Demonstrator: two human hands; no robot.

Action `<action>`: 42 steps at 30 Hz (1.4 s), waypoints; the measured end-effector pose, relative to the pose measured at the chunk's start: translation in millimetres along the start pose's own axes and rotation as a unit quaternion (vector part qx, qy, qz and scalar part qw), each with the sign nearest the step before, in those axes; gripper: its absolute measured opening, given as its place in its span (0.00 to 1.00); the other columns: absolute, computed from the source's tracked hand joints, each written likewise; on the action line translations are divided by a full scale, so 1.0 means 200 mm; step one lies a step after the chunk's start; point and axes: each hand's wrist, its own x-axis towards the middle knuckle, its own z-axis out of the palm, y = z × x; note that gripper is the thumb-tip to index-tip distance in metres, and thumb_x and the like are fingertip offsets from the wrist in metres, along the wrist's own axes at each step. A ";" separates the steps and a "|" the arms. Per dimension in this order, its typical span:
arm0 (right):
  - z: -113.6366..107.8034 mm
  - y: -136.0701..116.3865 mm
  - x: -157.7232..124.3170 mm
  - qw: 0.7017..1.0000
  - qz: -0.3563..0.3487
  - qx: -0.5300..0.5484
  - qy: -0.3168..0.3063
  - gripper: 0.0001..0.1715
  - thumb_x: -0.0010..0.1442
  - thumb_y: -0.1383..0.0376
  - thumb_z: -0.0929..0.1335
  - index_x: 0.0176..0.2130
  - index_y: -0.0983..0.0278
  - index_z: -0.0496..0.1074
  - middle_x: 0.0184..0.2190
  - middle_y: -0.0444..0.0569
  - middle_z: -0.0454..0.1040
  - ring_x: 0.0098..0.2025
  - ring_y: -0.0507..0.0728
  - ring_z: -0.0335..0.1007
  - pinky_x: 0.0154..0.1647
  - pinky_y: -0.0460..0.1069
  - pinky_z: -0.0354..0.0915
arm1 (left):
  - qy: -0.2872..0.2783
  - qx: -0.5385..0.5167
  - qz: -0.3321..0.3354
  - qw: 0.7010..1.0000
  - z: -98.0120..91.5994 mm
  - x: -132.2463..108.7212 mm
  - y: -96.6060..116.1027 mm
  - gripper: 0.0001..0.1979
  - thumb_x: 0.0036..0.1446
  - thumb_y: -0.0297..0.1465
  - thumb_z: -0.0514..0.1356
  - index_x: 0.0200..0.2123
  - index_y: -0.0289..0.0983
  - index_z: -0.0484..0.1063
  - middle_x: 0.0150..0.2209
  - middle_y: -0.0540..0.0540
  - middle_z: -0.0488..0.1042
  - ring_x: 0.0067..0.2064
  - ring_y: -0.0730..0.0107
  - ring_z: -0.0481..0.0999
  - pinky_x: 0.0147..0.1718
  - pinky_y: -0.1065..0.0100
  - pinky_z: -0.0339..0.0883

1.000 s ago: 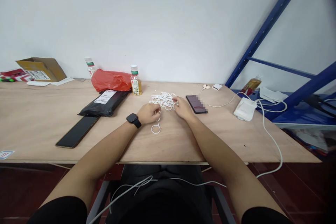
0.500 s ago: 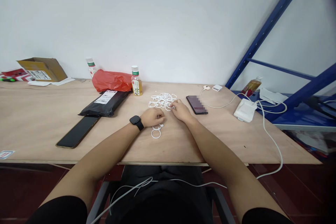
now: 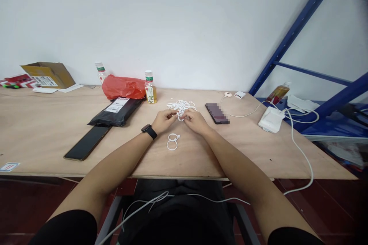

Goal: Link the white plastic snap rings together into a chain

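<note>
A tangled pile of white plastic rings [image 3: 181,104] lies on the wooden table just beyond my hands. My left hand [image 3: 164,121], with a dark watch at the wrist, is closed, its thumb and fingertips pinching at a white ring [image 3: 181,119] on the near side of the pile. From the other side my right hand [image 3: 196,121] pinches the same ring; the fingertips partly hide it. Closer to me, two white rings [image 3: 172,145] lie touching one another, a small knob showing on the farther one.
Right of the pile lies a dark phone [image 3: 217,113], with a white charger [image 3: 271,120] and cable beyond. On the left are a black parcel [image 3: 115,114], another phone [image 3: 87,141], a red bag [image 3: 123,87] and a bottle [image 3: 150,90]. A blue frame [image 3: 299,32] rises at right.
My left hand has moved away from the two near rings up to the pile, uncovering them. Both hands now meet at one ring. The view has shifted slightly.
</note>
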 end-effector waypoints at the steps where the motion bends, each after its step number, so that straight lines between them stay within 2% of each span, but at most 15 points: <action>1: 0.00 0.00 0.00 1.000 -0.003 0.003 -0.001 0.15 0.54 0.76 0.64 0.34 0.60 0.77 0.38 0.47 0.72 0.41 0.55 0.68 0.43 0.49 0.63 | 0.000 0.007 0.009 1.000 0.00 0.00 0.02 0.16 0.58 0.38 0.62 0.43 0.34 0.79 0.38 0.42 0.81 0.34 0.69 0.77 0.33 0.70 0.71; 6: -0.01 -0.01 -0.01 0.999 -0.018 0.033 0.013 0.19 0.51 0.78 0.63 0.37 0.61 0.75 0.43 0.48 0.71 0.37 0.53 0.66 0.39 0.48 0.63 | 0.003 0.027 0.012 1.000 0.01 0.00 0.04 0.13 0.58 0.36 0.62 0.41 0.34 0.80 0.38 0.42 0.82 0.34 0.68 0.79 0.35 0.69 0.72; 12: -0.01 -0.07 0.00 0.998 -0.012 0.038 0.055 0.10 0.59 0.66 0.69 0.42 0.61 0.75 0.40 0.48 0.73 0.32 0.52 0.64 0.36 0.48 0.62 | -0.008 0.039 0.029 0.999 0.00 0.00 0.01 0.12 0.59 0.36 0.62 0.40 0.35 0.80 0.38 0.43 0.82 0.37 0.65 0.81 0.37 0.68 0.72; 18: 0.00 -0.06 0.00 0.998 -0.009 0.017 0.053 0.03 0.60 0.65 0.69 0.34 0.61 0.75 0.33 0.46 0.75 0.33 0.53 0.67 0.37 0.48 0.62 | -0.048 0.099 0.063 0.992 -0.01 -0.01 0.05 0.10 0.62 0.36 0.60 0.40 0.38 0.81 0.37 0.46 0.82 0.35 0.68 0.80 0.36 0.70 0.70; 27: 0.01 -0.08 -0.01 0.998 -0.012 0.009 0.056 0.05 0.58 0.67 0.69 0.30 0.62 0.75 0.29 0.45 0.76 0.31 0.52 0.68 0.35 0.47 0.61 | -0.054 0.135 0.076 0.986 -0.02 -0.02 0.05 0.10 0.62 0.35 0.60 0.34 0.35 0.79 0.30 0.47 0.80 0.29 0.72 0.75 0.30 0.71 0.65; 32: 0.03 -0.08 -0.01 0.998 0.006 0.027 0.062 0.05 0.57 0.68 0.69 0.29 0.62 0.75 0.28 0.44 0.76 0.29 0.51 0.68 0.35 0.46 0.62 | -0.060 0.129 0.066 0.988 -0.02 -0.01 0.05 0.09 0.61 0.34 0.60 0.33 0.35 0.77 0.30 0.47 0.79 0.30 0.72 0.75 0.31 0.71 0.65; 36: 0.00 -0.03 0.01 0.996 0.029 0.022 0.081 0.05 0.58 0.66 0.68 0.33 0.61 0.77 0.32 0.45 0.78 0.32 0.52 0.70 0.37 0.47 0.64 | -0.028 0.136 0.058 0.989 -0.02 0.00 0.06 0.07 0.58 0.32 0.60 0.34 0.35 0.75 0.29 0.48 0.77 0.29 0.72 0.73 0.31 0.71 0.65; 39: -0.05 0.05 0.02 0.991 0.069 -0.021 0.110 0.07 0.59 0.66 0.67 0.36 0.61 0.78 0.35 0.47 0.79 0.37 0.54 0.72 0.40 0.48 0.65 | -0.004 0.146 0.068 0.987 -0.04 0.01 0.06 0.04 0.55 0.29 0.59 0.31 0.35 0.72 0.28 0.48 0.74 0.28 0.72 0.70 0.29 0.70 0.63; 42: -0.09 0.16 0.02 0.982 0.133 -0.073 0.109 0.08 0.59 0.66 0.67 0.37 0.61 0.78 0.39 0.48 0.79 0.41 0.56 0.73 0.45 0.50 0.65 | -0.015 0.135 0.101 0.986 -0.07 0.01 0.06 0.01 0.51 0.27 0.57 0.29 0.36 0.68 0.33 0.46 0.75 0.35 0.68 0.72 0.35 0.68 0.65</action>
